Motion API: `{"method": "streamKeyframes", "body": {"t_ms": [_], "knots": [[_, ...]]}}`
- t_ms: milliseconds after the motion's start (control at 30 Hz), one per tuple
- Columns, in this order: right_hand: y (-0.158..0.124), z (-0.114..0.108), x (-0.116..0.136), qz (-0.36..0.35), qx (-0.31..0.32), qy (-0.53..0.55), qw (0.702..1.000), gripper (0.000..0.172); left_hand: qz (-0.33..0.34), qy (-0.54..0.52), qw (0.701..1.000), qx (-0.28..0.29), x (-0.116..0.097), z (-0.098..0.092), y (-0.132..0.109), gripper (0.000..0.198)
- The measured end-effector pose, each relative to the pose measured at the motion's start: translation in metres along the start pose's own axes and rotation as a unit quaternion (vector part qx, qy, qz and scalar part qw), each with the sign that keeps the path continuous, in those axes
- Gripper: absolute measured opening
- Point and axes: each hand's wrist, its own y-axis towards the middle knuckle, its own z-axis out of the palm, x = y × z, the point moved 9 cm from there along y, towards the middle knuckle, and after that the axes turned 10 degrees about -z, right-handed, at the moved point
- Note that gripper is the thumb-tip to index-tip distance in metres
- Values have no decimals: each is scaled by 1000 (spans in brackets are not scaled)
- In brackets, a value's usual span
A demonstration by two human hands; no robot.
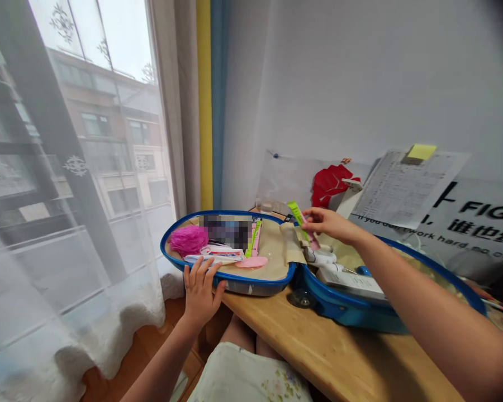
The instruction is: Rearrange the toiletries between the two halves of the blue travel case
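Note:
An open blue suitcase (235,276) lies across a wooden desk (318,346). My left hand (200,290) grips the near rim of its left half, fingers curled over the edge. That half holds a pink bath pouf (188,239), a white tube (216,255), a pink oval item (251,262) and a green stick (254,237). My right hand (327,221) hovers over the hinge area, pinching a small green packet (297,216). Below it in the right half (360,315) lie white tubes (321,257) and a flat white box (352,281).
A sheer curtain (67,223) and window fill the left. Against the wall stand a red paper cutout (329,184), printed sheets (402,190) with a yellow sticky note (421,152), and a lettered banner (478,223). A floral cushion (247,374) lies on my lap.

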Motion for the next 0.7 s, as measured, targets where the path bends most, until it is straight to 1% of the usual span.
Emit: {"method": "streamKeyframes", "body": {"t_ms": [67, 133, 233, 333, 400, 467, 567, 700], "knots": [[13, 17, 2, 35, -11, 48, 998, 35, 1, 1, 1000, -3, -1, -1, 0, 35], [25, 36, 0, 78, -10, 74, 994, 22, 1, 1, 1000, -4, -1, -1, 0, 35], [41, 63, -8, 124, 2, 65, 990, 10, 0, 4, 1000, -3, -1, -2, 0, 35], [54, 85, -20, 152, 11, 30, 988, 9, 0, 5, 1000, -5, -2, -2, 1, 34], [59, 97, -28, 162, 13, 3, 987, 6, 0, 3, 1000, -9, -2, -4, 1, 34], [62, 106, -34, 169, 18, -23, 985, 8, -2, 1, 1000, -8, -2, -3, 1, 34], [62, 116, -39, 177, 31, -54, 982, 9, -4, 1, 1000, -4, -1, -2, 1, 34], [60, 122, -43, 178, 41, -75, 980, 12, -1, 3, 1000, 0, 0, 0, 0, 34]]}}
